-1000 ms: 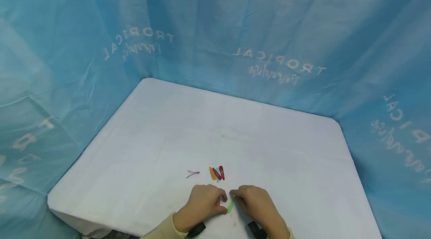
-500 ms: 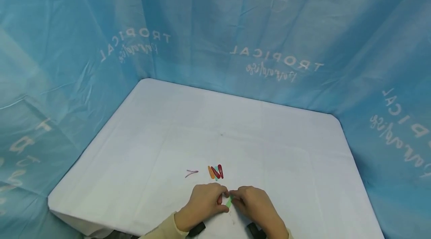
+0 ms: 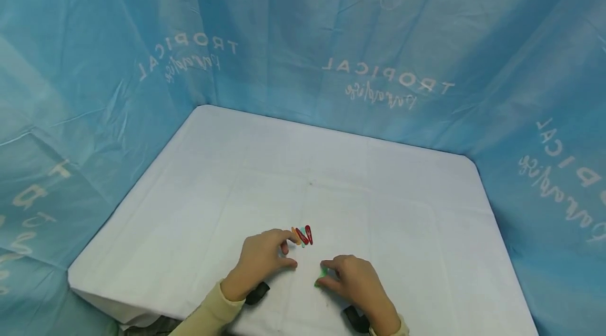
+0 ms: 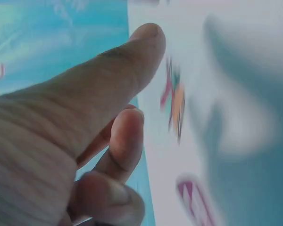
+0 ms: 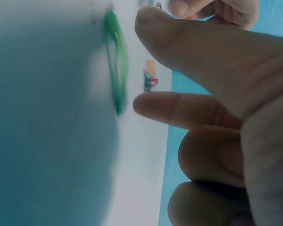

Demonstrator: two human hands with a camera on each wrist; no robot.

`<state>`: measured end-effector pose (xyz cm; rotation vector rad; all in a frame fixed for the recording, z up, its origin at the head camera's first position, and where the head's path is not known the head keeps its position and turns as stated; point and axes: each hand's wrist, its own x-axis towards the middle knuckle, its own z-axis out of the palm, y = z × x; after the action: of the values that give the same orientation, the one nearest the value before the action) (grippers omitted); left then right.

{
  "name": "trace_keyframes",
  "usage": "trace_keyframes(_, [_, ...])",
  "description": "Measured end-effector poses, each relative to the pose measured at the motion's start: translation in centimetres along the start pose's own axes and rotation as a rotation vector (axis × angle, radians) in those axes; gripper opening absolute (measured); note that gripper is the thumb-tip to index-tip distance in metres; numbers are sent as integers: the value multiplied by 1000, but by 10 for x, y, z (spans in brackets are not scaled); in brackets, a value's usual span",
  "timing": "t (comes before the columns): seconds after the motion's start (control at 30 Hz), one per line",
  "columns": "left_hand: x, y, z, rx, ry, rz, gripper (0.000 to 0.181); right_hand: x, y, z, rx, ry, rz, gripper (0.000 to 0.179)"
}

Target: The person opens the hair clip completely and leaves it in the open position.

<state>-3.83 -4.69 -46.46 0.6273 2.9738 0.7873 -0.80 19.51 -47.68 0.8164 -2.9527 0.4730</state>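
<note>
My left hand (image 3: 262,254) is over the table just left of a small group of snap hair clips (image 3: 306,234), orange, red and teal. Its thumb and forefinger are spread, with nothing between them. In the left wrist view those clips appear blurred past the fingertips, and a pink hair clip (image 4: 195,200) lies lower down. That pink clip is covered by the left hand in the head view. My right hand (image 3: 352,278) is around a green snap hair clip (image 5: 116,61) lying on the cloth. Its thumb and forefinger stand apart from the clip in the right wrist view.
A white cloth covers the table (image 3: 379,194). Blue printed curtains (image 3: 303,36) rise along its back and sides. Dark wrist straps (image 3: 258,293) sit below the hands.
My left hand has left the green hair clip and moved left and forward to beside the clip group, over the pink one. My right hand stays near the green clip, its fingers wider apart.
</note>
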Motion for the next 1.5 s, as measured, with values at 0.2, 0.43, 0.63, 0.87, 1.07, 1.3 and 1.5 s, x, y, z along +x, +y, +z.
trace_keyframes(0.2, [-6, -26, -20, 1, 96, -129, 40, 1, -6, 5, -12, -3, 129, 41])
trace_keyframes(0.43, [-12, -37, -23, 16, 141, -154, 26, 1, -12, 7, -26, 25, 186, 41])
trace_keyframes(0.63, [-15, -41, -20, 8, 129, -144, 23, 0, -16, 14, 45, 24, 204, 33])
trace_keyframes(0.87, [-14, -44, -20, -7, 100, -166, 29, -3, -16, 18, 132, 37, 206, 20])
trace_keyframes(1.07, [-14, -45, -19, -18, 86, -174, 29, -8, -12, 13, 91, 29, 222, 24])
trace_keyframes(1.3, [-13, -46, -19, -30, 104, -163, 27, -22, -5, 6, 40, -44, 239, 42])
trace_keyframes(1.5, [-9, -45, -18, -16, 137, -104, 25, -27, 2, 3, 34, -10, 255, 38])
